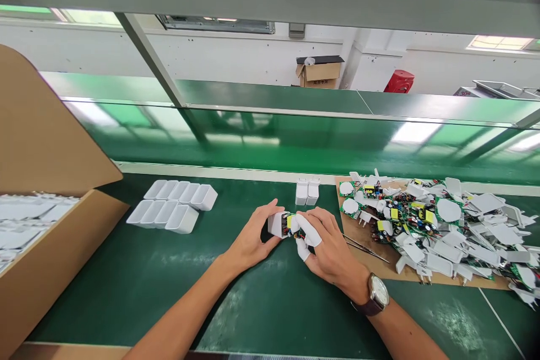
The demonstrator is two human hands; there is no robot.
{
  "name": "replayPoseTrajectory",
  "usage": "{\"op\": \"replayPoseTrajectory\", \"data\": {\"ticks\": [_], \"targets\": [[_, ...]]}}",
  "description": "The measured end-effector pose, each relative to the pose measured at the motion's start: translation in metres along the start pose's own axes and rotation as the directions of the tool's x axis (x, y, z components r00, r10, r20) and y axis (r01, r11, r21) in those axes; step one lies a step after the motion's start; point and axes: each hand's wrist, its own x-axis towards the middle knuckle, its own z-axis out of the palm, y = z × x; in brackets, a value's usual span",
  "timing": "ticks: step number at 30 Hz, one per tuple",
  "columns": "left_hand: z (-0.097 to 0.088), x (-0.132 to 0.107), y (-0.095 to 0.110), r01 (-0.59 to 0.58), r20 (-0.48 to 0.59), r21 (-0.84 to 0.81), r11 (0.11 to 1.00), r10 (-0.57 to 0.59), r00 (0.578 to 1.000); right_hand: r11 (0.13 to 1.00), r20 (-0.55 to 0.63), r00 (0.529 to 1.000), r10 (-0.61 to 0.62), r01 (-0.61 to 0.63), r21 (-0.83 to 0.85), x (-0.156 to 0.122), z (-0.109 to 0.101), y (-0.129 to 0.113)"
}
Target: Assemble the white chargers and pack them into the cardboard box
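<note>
My left hand grips a small white charger shell just above the green mat. My right hand, with white finger cots on two fingertips and a wristwatch on the wrist, pushes a circuit board with yellow and dark parts into that shell. Both hands meet at the shell in the middle of the bench. Two assembled white chargers stand upright just behind my hands.
Empty white shells lie in two rows at the left. A cardboard box of white parts stands at the far left. A heap of circuit boards and plug covers covers a cardboard sheet at the right, with tweezers by it.
</note>
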Motion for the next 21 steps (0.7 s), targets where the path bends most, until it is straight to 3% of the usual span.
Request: {"op": "replayPoseTrajectory", "data": {"ticks": [21], "targets": [[-0.0019,0.0021,0.0053,-0.037,0.011,0.022,0.999,0.036,0.999,1.0,0.021,1.0,-0.004,0.004,0.024,-0.0035,0.0021,0.0031]]}}
